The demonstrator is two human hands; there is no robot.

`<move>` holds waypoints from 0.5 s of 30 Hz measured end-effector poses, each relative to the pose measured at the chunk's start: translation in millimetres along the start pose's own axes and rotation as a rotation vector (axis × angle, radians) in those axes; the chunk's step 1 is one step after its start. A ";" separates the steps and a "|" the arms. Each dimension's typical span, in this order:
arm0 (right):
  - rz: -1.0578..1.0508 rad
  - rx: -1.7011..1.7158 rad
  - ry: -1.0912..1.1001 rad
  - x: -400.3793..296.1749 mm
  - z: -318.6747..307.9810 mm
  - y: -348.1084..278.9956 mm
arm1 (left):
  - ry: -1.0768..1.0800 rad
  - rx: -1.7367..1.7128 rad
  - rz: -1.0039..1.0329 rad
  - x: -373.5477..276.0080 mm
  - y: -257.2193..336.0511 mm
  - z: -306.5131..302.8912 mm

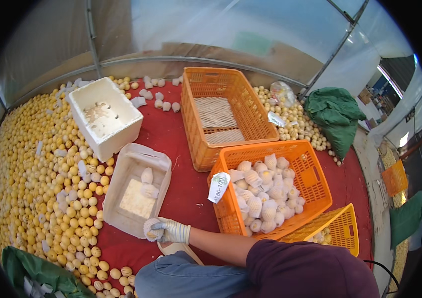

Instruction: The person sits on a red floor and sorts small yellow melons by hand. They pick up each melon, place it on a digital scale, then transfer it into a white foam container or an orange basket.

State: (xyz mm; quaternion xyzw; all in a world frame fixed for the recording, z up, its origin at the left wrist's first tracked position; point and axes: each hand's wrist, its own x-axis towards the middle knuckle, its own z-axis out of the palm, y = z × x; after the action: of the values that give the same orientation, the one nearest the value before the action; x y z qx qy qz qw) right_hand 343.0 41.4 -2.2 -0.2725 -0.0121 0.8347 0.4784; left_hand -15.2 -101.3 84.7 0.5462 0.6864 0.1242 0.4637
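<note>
My right hand (173, 230), in a white work glove with a striped cuff, grips a pepino melon in a white foam net (152, 231). It is at the near corner of a shallow pale bin (116, 208). Two netted fruits (146, 176) lie inside that bin, beside a cream-coloured flat piece (136, 201) on its floor. My left hand is out of view. Loose yellow pepino melons (47, 178), some striped, spread in a wide heap on the left. To the right, an orange plastic crate (309, 175) holds many netted fruits (255, 186) and carries a tag with writing (219, 187).
A white foam box (116, 136) and a larger orange crate (194, 141) with netting on its floor stand beyond, on red cloth (181, 178). A yellow crate (345, 231) with fruit is at right. Green sacks (334, 111) lie right and lower left. Plastic sheeting (203, 29) walls the back.
</note>
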 end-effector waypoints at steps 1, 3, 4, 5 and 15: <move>-0.048 -0.038 -0.003 1.1 8.9 -4.3 | 0.033 -0.049 -0.020 0.4 -31.9 -6.5; -0.121 -0.159 0.051 -12.0 32.0 -26.8 | 0.040 -0.042 0.067 -12.7 -22.4 -15.7; -0.141 -0.235 0.050 -20.1 35.3 -42.5 | 0.019 0.007 0.125 -18.3 -12.0 -19.7; -0.158 -0.312 0.050 -29.5 37.8 -56.8 | -0.002 0.055 0.182 -19.1 -5.7 -19.6; -0.767 -0.685 0.186 -107.6 33.9 -203.4 | 0.134 -0.190 -0.124 -79.5 60.0 -27.5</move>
State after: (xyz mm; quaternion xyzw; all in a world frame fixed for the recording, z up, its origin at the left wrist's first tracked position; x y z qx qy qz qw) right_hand 530.7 73.1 131.5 -0.4623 -0.3410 0.5199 0.6323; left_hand -0.5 -138.5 180.0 0.4467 0.7334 0.1960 0.4735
